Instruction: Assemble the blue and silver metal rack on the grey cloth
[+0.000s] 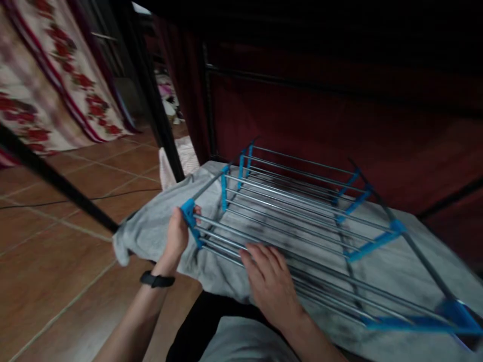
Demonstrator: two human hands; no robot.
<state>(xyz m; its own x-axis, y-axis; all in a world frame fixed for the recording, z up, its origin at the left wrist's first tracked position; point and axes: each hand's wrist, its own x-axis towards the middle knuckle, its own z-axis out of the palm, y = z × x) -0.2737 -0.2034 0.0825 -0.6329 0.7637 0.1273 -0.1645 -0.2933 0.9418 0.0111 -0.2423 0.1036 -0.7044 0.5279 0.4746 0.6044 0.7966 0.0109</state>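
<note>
A shoe-rack-like frame of metal rods [264, 188] with blue plastic connectors lies across a grey cloth. My left hand [179, 234], with a black band on the wrist, is closed around the blue corner connector [190, 221] at the near left, its fingertips showing past the far side. Over the nearest rods rests my right hand [269, 281], fingers stretched out and fairly flat, touching the metal. Another blue corner connector [458, 319] sits at the near right, beyond my right hand. The rods' undersides are partly hidden by my right hand.
The grey cloth [151, 234] covers a low surface framed by black metal posts [154, 100]. Dark red fabric [302, 115] hangs behind. At left are a tiled floor [49, 261], a thin cable [124, 192] and a flowered curtain [64, 65]. A pale striped cloth [186, 156] lies past the post.
</note>
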